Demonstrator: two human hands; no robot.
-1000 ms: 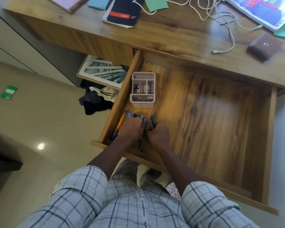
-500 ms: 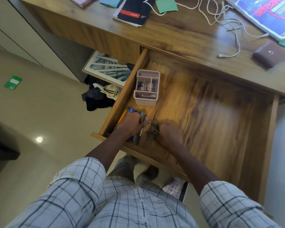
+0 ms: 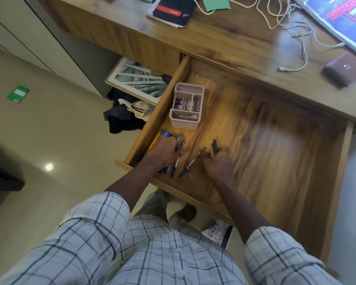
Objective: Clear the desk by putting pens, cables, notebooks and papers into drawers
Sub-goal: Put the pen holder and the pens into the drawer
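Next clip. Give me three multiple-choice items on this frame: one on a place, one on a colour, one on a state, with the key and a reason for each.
1. Where is the organizer?
A. on the desk
B. in the drawer, back left
C. on the floor

2. What colour is the cable?
A. white
B. black
C. red

3. How is the drawer?
A. shut
B. pulled open
C. taken out, on the floor

Key:
1 B, it stands by the drawer's left wall, beyond the pens.
2 A, pale loops lie on the desk.
3 B, its wooden bottom shows, with both hands inside.
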